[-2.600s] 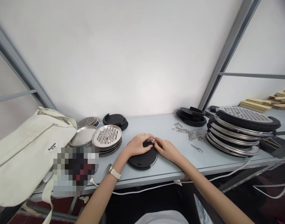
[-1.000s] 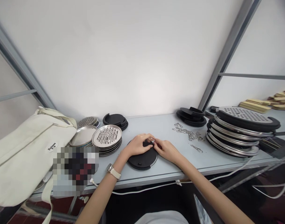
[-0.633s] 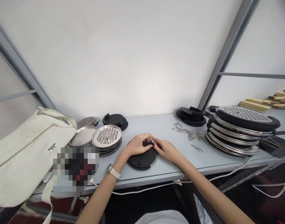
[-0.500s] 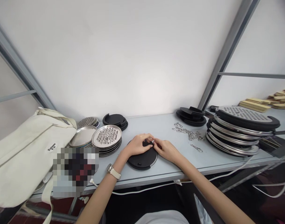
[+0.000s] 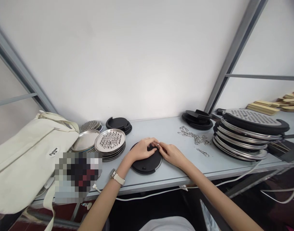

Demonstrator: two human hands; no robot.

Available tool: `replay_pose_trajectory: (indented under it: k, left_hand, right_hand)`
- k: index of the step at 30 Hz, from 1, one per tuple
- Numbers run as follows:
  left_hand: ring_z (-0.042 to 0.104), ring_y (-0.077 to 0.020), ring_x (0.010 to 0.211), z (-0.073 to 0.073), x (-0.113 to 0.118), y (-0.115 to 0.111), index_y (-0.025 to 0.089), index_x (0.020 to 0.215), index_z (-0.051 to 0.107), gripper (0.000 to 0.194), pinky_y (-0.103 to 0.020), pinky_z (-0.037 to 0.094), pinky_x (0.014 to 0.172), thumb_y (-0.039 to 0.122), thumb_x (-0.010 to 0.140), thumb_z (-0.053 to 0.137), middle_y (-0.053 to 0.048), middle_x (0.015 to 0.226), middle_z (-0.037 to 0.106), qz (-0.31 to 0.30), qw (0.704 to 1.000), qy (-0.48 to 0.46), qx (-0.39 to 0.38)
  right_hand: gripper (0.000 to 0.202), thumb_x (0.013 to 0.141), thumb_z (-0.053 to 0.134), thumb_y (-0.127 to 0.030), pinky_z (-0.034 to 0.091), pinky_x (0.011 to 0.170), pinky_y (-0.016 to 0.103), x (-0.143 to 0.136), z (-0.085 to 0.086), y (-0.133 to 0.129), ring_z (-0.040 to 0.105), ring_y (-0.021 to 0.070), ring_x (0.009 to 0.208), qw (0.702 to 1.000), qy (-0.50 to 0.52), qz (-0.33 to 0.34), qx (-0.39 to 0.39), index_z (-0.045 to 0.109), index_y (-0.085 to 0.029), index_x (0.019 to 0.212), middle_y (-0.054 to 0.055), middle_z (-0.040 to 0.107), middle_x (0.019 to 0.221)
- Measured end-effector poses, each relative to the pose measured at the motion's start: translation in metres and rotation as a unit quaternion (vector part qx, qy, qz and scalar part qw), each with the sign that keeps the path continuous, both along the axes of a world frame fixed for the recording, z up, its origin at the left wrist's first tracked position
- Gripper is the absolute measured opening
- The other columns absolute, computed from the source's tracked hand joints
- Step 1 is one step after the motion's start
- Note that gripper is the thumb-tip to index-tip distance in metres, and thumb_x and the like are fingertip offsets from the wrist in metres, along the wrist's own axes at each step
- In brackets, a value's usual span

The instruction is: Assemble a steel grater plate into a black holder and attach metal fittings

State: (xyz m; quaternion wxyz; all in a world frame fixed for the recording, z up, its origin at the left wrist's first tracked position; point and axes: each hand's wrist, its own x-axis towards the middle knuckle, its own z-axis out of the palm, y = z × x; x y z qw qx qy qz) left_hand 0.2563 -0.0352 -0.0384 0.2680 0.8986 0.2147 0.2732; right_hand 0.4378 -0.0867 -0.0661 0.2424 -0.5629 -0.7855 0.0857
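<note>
A round black disc (image 5: 147,164) with a notch in its rim lies on the grey table in front of me. My left hand (image 5: 144,149) rests over its upper part, fingers curved and pressed on its far edge. My right hand (image 5: 171,154) pinches at the disc's upper right rim, its fingertips meeting those of the left. Something small and shiny shows between the fingertips, too small to name. Right of the hands lie a single metal clip (image 5: 203,152) and a loose pile of metal clips (image 5: 197,138).
Perforated metal discs (image 5: 110,141) are stacked at left, beside plain metal discs (image 5: 86,140) and a cream bag (image 5: 28,154). Black discs (image 5: 118,123) lie behind, more (image 5: 197,120) at back right. A tall stack of metal and black discs (image 5: 248,134) stands right.
The black disc has shifted or turned slightly under my hands. My right fingertips have moved a little at its rim; my left hand is nearly still.
</note>
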Motion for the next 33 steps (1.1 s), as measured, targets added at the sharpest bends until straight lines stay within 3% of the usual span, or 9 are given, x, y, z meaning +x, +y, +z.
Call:
replay_pose_trajectory:
  k: [10,17,20,25,33]
  left_hand:
    - [0.053,-0.0135,0.075,-0.0053,0.0001,0.0023,0.022,0.111,0.046,0.036,-0.028,0.046,0.073,0.019,0.077,0.055,0.001,0.082,0.053,0.036,0.999,0.008,0.0]
    - [0.053,-0.012,0.071,-0.0017,0.0017,-0.0035,0.021,0.107,0.047,0.036,-0.025,0.045,0.068,0.017,0.073,0.058,0.002,0.078,0.054,0.002,1.0,0.007,-0.024]
    - [0.054,-0.0131,0.075,-0.0004,0.0023,-0.0054,0.021,0.106,0.047,0.035,-0.026,0.046,0.072,0.016,0.073,0.058,0.001,0.082,0.055,0.0,1.0,0.007,-0.018]
    - [0.053,-0.0175,0.089,0.0025,0.0015,-0.0062,0.02,0.099,0.049,0.03,-0.032,0.043,0.083,0.019,0.071,0.06,-0.003,0.095,0.055,0.016,0.999,0.009,0.034]
    - [0.053,-0.0175,0.091,0.0033,0.0011,-0.0065,0.021,0.104,0.049,0.031,-0.032,0.043,0.084,0.017,0.075,0.057,-0.003,0.097,0.056,0.005,0.999,0.024,0.043]
  right_hand:
    - [0.028,0.093,0.028,-0.029,0.024,0.052,0.022,0.0007,-0.0016,0.0018,0.048,0.0127,0.05,1.0,-0.015,-0.012,0.01,0.051,-0.02,0.08,0.0,0.054,0.058]
    - [0.03,0.094,0.028,-0.029,0.028,0.055,0.022,0.002,-0.0014,0.001,0.054,0.0139,0.056,1.0,-0.004,0.0,0.005,0.055,-0.019,0.087,0.002,0.06,0.065]
    - [0.031,0.094,0.028,-0.03,0.029,0.056,0.022,0.0019,-0.0003,0.0001,0.056,0.014,0.059,1.0,0.006,0.008,-0.002,0.057,-0.019,0.09,0.003,0.063,0.069]
    - [0.038,0.094,0.027,-0.031,0.03,0.055,0.022,0.0009,0.0018,0.0,0.054,0.0135,0.056,1.0,0.005,0.002,-0.014,0.059,-0.018,0.078,0.004,0.064,0.067]
    - [0.042,0.094,0.026,-0.032,0.031,0.056,0.023,0.0008,0.0022,0.001,0.057,0.0145,0.058,1.0,0.001,0.001,-0.023,0.062,-0.017,0.08,0.006,0.066,0.07]
